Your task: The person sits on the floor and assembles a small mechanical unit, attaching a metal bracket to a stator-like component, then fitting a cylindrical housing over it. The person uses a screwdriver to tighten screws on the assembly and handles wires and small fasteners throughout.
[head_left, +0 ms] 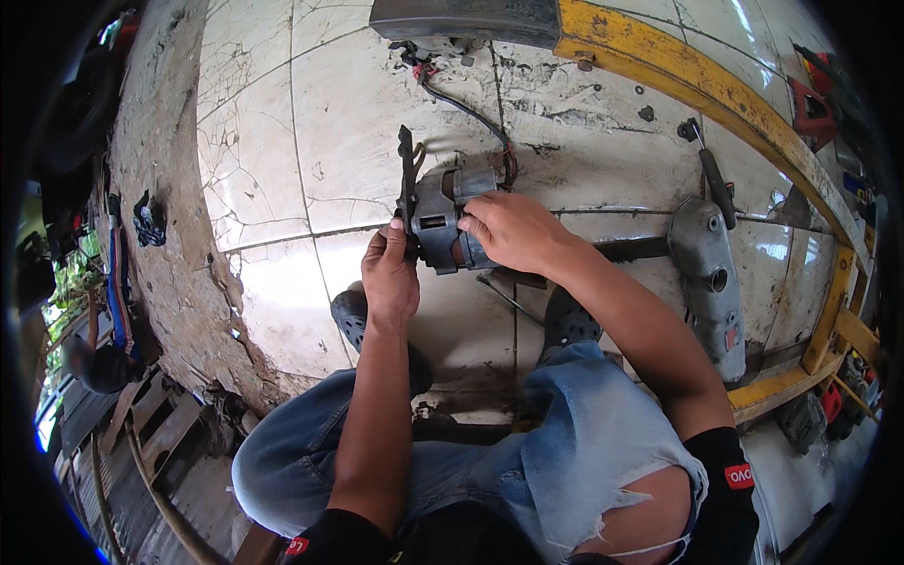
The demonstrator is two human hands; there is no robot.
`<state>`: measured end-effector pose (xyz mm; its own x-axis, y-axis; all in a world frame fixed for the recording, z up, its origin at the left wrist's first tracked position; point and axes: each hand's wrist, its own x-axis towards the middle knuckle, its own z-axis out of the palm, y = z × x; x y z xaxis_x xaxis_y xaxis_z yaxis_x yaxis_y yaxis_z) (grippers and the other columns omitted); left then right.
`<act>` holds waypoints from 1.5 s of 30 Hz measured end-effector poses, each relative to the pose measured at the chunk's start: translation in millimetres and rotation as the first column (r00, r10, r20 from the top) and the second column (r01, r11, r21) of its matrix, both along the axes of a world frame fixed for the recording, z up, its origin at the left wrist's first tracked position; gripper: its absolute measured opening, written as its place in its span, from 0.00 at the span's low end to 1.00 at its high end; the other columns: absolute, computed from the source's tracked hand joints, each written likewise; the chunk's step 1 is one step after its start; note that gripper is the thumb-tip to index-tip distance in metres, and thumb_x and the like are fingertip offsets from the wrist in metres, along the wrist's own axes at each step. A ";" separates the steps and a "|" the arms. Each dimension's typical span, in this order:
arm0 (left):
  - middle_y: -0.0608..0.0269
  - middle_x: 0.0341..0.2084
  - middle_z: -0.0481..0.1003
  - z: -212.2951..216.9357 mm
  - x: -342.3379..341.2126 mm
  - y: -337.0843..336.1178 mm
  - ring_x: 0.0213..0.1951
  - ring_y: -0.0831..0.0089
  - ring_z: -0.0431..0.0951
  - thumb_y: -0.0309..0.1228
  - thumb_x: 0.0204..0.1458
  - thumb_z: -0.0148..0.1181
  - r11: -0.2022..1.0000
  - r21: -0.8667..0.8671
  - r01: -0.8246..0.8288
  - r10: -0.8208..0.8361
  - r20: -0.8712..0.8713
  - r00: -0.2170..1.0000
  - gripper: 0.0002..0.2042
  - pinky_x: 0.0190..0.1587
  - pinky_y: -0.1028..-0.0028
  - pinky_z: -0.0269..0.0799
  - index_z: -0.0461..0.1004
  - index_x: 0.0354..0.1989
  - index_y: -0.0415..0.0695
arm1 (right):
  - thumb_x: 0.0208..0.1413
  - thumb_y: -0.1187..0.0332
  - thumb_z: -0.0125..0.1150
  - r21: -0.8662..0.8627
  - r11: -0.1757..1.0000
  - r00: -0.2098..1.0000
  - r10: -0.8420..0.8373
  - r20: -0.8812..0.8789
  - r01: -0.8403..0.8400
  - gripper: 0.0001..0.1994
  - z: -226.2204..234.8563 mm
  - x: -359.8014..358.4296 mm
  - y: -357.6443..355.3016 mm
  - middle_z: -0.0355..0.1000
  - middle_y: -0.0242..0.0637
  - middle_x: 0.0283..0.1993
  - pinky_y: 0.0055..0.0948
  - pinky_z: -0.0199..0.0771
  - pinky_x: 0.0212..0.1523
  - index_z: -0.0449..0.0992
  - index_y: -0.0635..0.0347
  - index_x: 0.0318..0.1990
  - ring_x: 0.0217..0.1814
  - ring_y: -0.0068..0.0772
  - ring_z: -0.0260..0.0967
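Your left grip point(391, 274) holds the left edge of a grey motor-like unit point(437, 202); your right grip point(516, 229) touches its right side, fingers curled. Black cable point(468, 111) lies beyond it on the tiled floor point(254, 160). To your right: grey metal cover point(708, 299), dark-handled tool point(718, 181) by its upper end, yellow frame point(702, 80) past both.
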<state>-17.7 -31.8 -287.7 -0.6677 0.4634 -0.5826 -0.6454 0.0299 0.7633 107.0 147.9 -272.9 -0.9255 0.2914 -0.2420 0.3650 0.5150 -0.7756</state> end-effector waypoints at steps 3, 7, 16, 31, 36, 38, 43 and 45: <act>0.64 0.30 0.75 -0.1 2.2 2.5 0.32 0.76 0.71 0.36 0.64 0.55 0.999 -0.021 -0.037 0.036 -0.007 0.999 0.10 0.42 0.72 0.69 0.71 0.36 0.42 | 0.61 0.59 0.56 0.041 0.997 0.998 -0.061 -0.025 0.062 0.13 9.1 4.0 -1.6 0.75 0.47 0.43 0.49 0.75 0.39 0.74 0.61 0.40 0.40 0.55 0.75; 0.63 0.32 0.76 1.7 2.4 1.4 0.34 0.75 0.73 0.36 0.64 0.55 0.999 -0.013 -0.031 0.031 -0.009 0.999 0.10 0.44 0.71 0.69 0.71 0.37 0.42 | 0.59 0.63 0.59 0.065 0.990 0.969 -0.109 -0.222 0.126 0.10 9.4 8.2 -7.3 0.73 0.43 0.39 0.46 0.75 0.35 0.73 0.59 0.42 0.37 0.50 0.75; 0.59 0.37 0.77 -1.5 2.0 1.9 0.38 0.72 0.75 0.37 0.64 0.55 1.000 -0.021 -0.008 0.007 -0.048 0.999 0.11 0.48 0.67 0.70 0.71 0.38 0.41 | 0.59 0.64 0.59 0.118 0.992 0.988 -0.026 -0.153 0.044 0.10 -3.8 6.5 -3.5 0.73 0.42 0.38 0.45 0.76 0.34 0.73 0.60 0.41 0.36 0.49 0.76; 0.67 0.30 0.73 5.3 3.2 8.4 0.32 0.79 0.70 0.37 0.64 0.54 0.998 -0.055 -0.004 0.001 -0.058 0.998 0.10 0.42 0.74 0.68 0.70 0.36 0.42 | 0.58 0.64 0.59 0.135 0.991 0.976 0.027 -0.216 0.002 0.08 -8.1 9.5 0.2 0.68 0.38 0.36 0.44 0.75 0.34 0.74 0.56 0.40 0.36 0.47 0.74; 0.68 0.28 0.72 5.0 2.4 6.1 0.31 0.79 0.69 0.36 0.65 0.54 0.999 -0.039 -0.006 0.004 -0.048 0.999 0.10 0.42 0.74 0.68 0.70 0.36 0.42 | 0.58 0.64 0.59 0.138 0.987 0.994 0.094 -0.048 -0.087 0.08 9.2 0.2 4.6 0.69 0.38 0.37 0.45 0.75 0.35 0.74 0.56 0.40 0.36 0.48 0.75; 0.69 0.28 0.71 5.4 3.6 7.5 0.30 0.80 0.68 0.36 0.65 0.54 0.999 -0.044 -0.021 0.019 -0.044 0.999 0.10 0.41 0.74 0.68 0.70 0.36 0.42 | 0.57 0.64 0.60 0.125 0.992 0.990 -0.016 -0.137 0.033 0.08 7.0 6.9 -3.4 0.69 0.37 0.37 0.44 0.75 0.34 0.74 0.56 0.41 0.36 0.47 0.74; 0.68 0.29 0.73 1.8 1.4 4.2 0.31 0.79 0.70 0.36 0.65 0.54 1.000 -0.014 0.002 -0.002 -0.038 0.999 0.10 0.42 0.74 0.69 0.70 0.37 0.42 | 0.54 0.64 0.63 0.212 0.971 0.935 -0.031 -0.353 0.112 0.10 -9.1 11.7 -6.5 0.68 0.34 0.37 0.41 0.75 0.32 0.73 0.54 0.42 0.36 0.44 0.74; 0.67 0.30 0.74 1.9 0.5 4.7 0.32 0.78 0.71 0.36 0.65 0.54 1.000 -0.022 -0.009 0.008 -0.035 0.999 0.10 0.43 0.73 0.70 0.70 0.38 0.41 | 0.53 0.64 0.64 0.261 0.960 0.932 0.001 -0.364 0.101 0.11 -10.6 10.4 -4.8 0.67 0.33 0.36 0.40 0.75 0.32 0.73 0.53 0.42 0.36 0.42 0.73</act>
<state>-17.1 -27.1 -285.8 -0.6915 0.4448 -0.5692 -0.6187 0.0419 0.7845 117.4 143.1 -283.5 -0.9173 0.3465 0.1963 0.1209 0.7119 -0.6918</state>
